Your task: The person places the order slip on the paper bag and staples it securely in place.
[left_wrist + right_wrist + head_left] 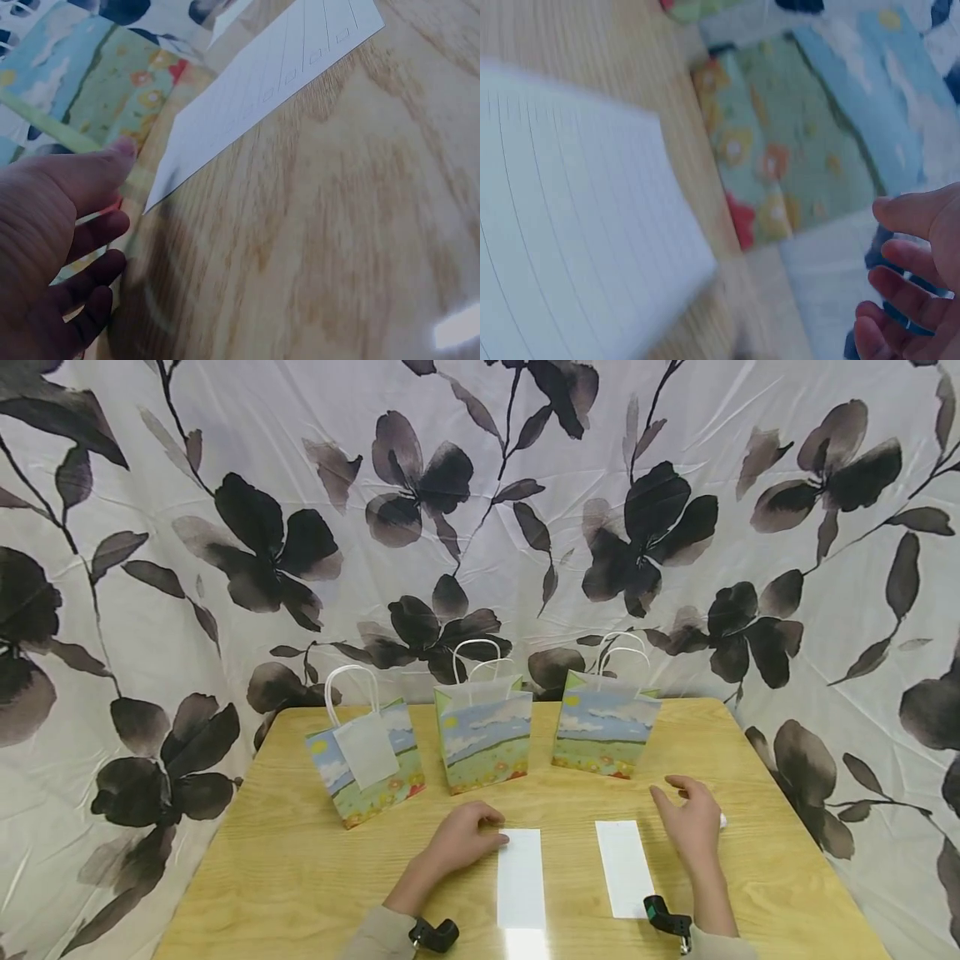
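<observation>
Near the upper left corner of a white lined paper slip (521,878), my left hand (463,839) hovers with loosely bent fingers. The left wrist view shows its thumb and fingers apart, with nothing held; small boxes are printed along one edge of the slip (277,82). A second lined slip (626,868) lies to the right. Beyond its upper right side is my right hand (692,822), thumb and fingers spread and relaxed, holding nothing. In the right wrist view that hand (922,262) appears at the right edge, apart from the blurred slip (577,217).
Three landscape-print paper bags with white handles stand along the back: left bag (408,760), middle bag (487,743), right bag (606,731). A white slip (367,750) covers part of the left bag's front. A small white object (723,820) shows behind the right hand. Floral cloth (555,527) hangs behind the wooden table (285,860).
</observation>
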The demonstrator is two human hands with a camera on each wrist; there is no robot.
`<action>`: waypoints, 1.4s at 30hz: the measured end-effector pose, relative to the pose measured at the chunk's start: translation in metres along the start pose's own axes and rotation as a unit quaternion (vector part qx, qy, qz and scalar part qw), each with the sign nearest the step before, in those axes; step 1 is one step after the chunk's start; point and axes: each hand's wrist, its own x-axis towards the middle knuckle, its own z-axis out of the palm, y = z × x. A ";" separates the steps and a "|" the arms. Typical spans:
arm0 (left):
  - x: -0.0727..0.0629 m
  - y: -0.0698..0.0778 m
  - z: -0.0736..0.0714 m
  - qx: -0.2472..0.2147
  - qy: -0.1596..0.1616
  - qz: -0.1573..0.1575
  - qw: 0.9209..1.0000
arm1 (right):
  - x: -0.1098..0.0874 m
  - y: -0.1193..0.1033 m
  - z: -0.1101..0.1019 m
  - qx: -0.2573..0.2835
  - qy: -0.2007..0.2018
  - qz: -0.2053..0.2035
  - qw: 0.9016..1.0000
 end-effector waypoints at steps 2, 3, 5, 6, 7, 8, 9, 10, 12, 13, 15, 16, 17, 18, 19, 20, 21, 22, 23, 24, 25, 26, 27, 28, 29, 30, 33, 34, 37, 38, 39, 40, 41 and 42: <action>0.001 0.000 0.004 0.003 -0.005 -0.004 1.000 | -0.006 -0.009 0.010 0.018 -0.013 -0.010 1.000; 0.002 0.000 0.006 0.006 -0.006 -0.005 1.000 | -0.008 -0.013 0.015 0.026 -0.020 -0.016 0.999; 0.003 -0.001 0.010 0.013 -0.010 -0.003 1.000 | -0.013 -0.021 0.025 0.035 -0.036 -0.026 0.998; 0.003 -0.001 0.011 0.016 -0.012 -0.001 1.000 | -0.015 -0.024 0.030 0.039 -0.045 -0.029 0.998; 0.004 -0.001 0.012 0.019 -0.014 0.000 1.000 | -0.018 -0.027 0.035 0.043 -0.052 -0.032 0.997; 0.005 -0.001 0.012 0.021 -0.015 0.001 1.000 | -0.020 -0.030 0.040 0.049 -0.060 -0.033 0.996; 0.005 -0.002 0.013 0.023 -0.016 0.000 1.000 | -0.023 -0.033 0.044 0.055 -0.071 -0.034 0.995; 0.006 -0.002 0.013 0.024 -0.018 -0.003 1.000 | -0.026 -0.035 0.048 0.063 -0.083 -0.033 0.994; 0.007 -0.003 0.012 0.023 -0.016 -0.014 1.000 | -0.031 -0.038 0.057 0.079 -0.104 -0.035 0.991; 0.007 -0.003 0.011 0.022 -0.016 -0.020 0.999 | -0.033 -0.040 0.061 0.089 -0.114 -0.036 0.989; 0.008 -0.003 0.010 0.021 -0.019 -0.028 0.999 | -0.038 -0.042 0.068 0.102 -0.129 -0.036 0.986; 0.008 -0.003 0.010 0.022 -0.022 -0.028 0.999 | -0.040 -0.043 0.071 0.108 -0.134 -0.035 0.984; 0.009 -0.003 0.009 0.022 -0.025 -0.029 0.999 | -0.041 -0.044 0.074 0.111 -0.139 -0.033 0.984; 0.010 -0.003 0.009 0.022 -0.028 -0.028 0.999 | -0.042 -0.045 0.077 0.113 -0.145 -0.033 0.982; 0.011 -0.003 0.009 0.022 -0.031 -0.030 0.999 | -0.043 -0.046 0.080 0.113 -0.153 -0.033 0.981; 0.012 -0.003 0.008 0.023 -0.032 -0.031 0.999 | -0.044 -0.047 0.083 0.113 -0.162 -0.033 0.980; 0.013 -0.004 0.008 0.021 -0.032 -0.031 0.999 | -0.043 -0.049 0.086 0.112 -0.173 -0.036 0.978; 0.015 -0.003 0.007 0.020 -0.031 -0.031 0.999 | -0.043 -0.050 0.089 0.109 -0.184 -0.039 0.976; 0.016 -0.003 0.006 0.019 -0.030 -0.033 0.999 | -0.043 -0.051 0.093 0.105 -0.195 -0.045 0.974; 0.017 -0.003 0.006 0.018 -0.029 -0.033 0.999 | -0.042 -0.052 0.096 0.100 -0.206 -0.051 0.972; 0.019 -0.003 0.005 0.017 -0.028 -0.035 0.999 | -0.042 -0.053 0.099 0.096 -0.216 -0.058 0.970; 0.020 -0.003 0.005 0.016 -0.027 -0.036 0.999 | -0.042 -0.054 0.102 0.091 -0.226 -0.065 0.968; 0.020 -0.002 0.004 0.015 -0.025 -0.034 0.999 | -0.042 -0.055 0.106 0.087 -0.236 -0.070 0.965; 0.020 -0.002 0.004 0.016 -0.025 -0.034 0.999 | -0.043 -0.056 0.109 0.082 -0.245 -0.075 0.963; 0.020 -0.002 0.003 0.016 -0.025 -0.033 0.999 | -0.044 -0.057 0.111 0.079 -0.254 -0.078 0.961; 0.020 -0.002 0.003 0.016 -0.024 -0.031 0.999 | -0.045 -0.058 0.114 0.075 -0.264 -0.080 0.958; 0.018 -0.003 0.003 0.012 -0.015 -0.030 0.999 | -0.049 -0.061 0.121 0.065 -0.291 -0.083 0.951; 0.017 -0.004 0.002 0.010 -0.011 -0.032 0.999 | -0.049 -0.062 0.123 0.062 -0.297 -0.087 0.949; 0.017 -0.007 0.002 0.001 -0.001 -0.031 1.000 | -0.049 -0.066 0.128 0.056 -0.303 -0.094 0.947; 0.017 -0.007 0.001 -0.003 0.001 -0.030 1.000 | -0.049 -0.067 0.129 0.054 -0.302 -0.097 0.947; 0.018 -0.008 0.001 -0.007 0.002 -0.026 1.000 | -0.048 -0.068 0.130 0.055 -0.299 -0.098 0.948; 0.019 -0.008 0.002 -0.012 0.003 -0.022 1.000 | -0.048 -0.067 0.131 0.056 -0.295 -0.100 0.949; 0.019 -0.008 0.002 -0.018 0.004 -0.019 1.000 | -0.048 -0.067 0.132 0.056 -0.290 -0.098 0.950; 0.018 -0.008 0.002 -0.025 0.006 -0.016 1.000 | -0.048 -0.067 0.132 0.057 -0.284 -0.096 0.952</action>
